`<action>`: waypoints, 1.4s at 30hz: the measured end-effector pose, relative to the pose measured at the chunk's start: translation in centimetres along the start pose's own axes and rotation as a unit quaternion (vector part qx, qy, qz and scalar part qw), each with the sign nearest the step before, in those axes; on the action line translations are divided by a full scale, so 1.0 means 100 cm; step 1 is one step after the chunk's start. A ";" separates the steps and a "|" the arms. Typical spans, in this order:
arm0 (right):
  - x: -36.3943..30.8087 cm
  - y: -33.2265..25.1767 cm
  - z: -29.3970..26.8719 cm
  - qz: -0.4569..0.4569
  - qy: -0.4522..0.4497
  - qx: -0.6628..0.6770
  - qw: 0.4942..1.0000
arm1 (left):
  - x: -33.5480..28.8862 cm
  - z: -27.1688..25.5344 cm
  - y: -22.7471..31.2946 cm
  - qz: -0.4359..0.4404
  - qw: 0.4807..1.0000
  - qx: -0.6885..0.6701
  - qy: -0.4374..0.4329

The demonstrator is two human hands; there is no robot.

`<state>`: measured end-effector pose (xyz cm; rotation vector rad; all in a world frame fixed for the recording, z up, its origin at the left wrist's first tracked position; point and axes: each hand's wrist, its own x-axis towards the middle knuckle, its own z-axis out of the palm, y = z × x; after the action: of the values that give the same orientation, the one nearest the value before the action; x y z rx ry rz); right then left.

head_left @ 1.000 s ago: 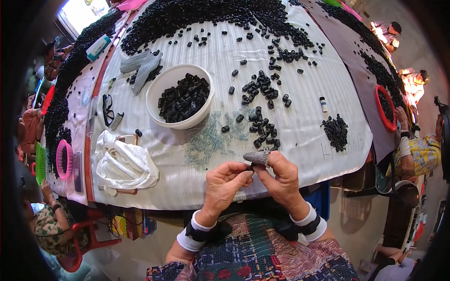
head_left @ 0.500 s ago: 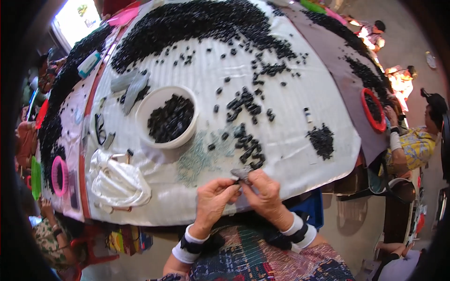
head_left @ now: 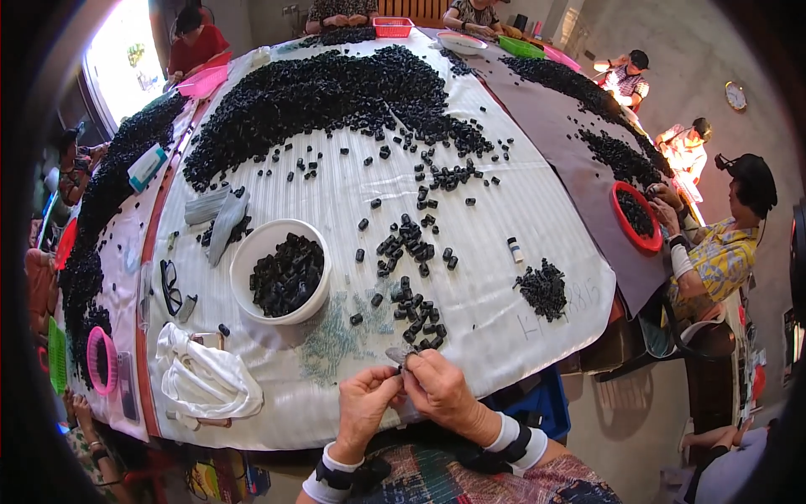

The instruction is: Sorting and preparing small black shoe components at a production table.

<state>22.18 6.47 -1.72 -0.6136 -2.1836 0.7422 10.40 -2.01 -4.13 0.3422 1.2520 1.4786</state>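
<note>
So the table's a big one under a shiny white striped sheet (head_left: 504, 244), with a massive mound of black plastic cylinders (head_left: 336, 92) across the top of the frame and a looser trail of them running down the middle. Left of center there's a round white tub (head_left: 318, 300) full of black pieces, and pale greenish bits (head_left: 336, 340) are scattered just beside it. Concrete-looking walls, a bright doorway (head_left: 126, 63) upper left, a round clock (head_left: 735, 96) upper right, other people seated around the edges. Down at lower middle, the left hand (head_left: 363, 412) is pinched narrow on a small dark piece (head_left: 400, 370), and the right hand (head_left: 442, 393) is pinched in on it too. The fingers hide most of that piece, so I can't make out its shape. The grey bit (head_left: 396, 355) by the right fingertips is hard to identify too. A bunched white cloth (head_left: 206, 378), lower left, covers most of some brown-edged item, and the fisheye's black rim cuts off people on both sides.
</note>
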 end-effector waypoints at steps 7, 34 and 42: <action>0.007 0.002 -0.004 0.044 -0.034 0.107 0.993 | 0.006 -0.001 0.005 0.002 1.000 -0.006 -0.007; 0.001 0.005 0.011 -0.058 -0.042 -0.038 0.997 | 0.004 -0.004 0.008 0.010 0.998 -0.058 -0.030; 0.007 0.012 0.009 -0.070 -0.020 -0.036 0.997 | 0.005 -0.008 0.010 -0.009 0.998 -0.057 -0.038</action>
<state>21.32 7.46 -2.63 -0.4790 -2.2723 0.6076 9.12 -1.80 -3.81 0.3076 1.1039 1.5012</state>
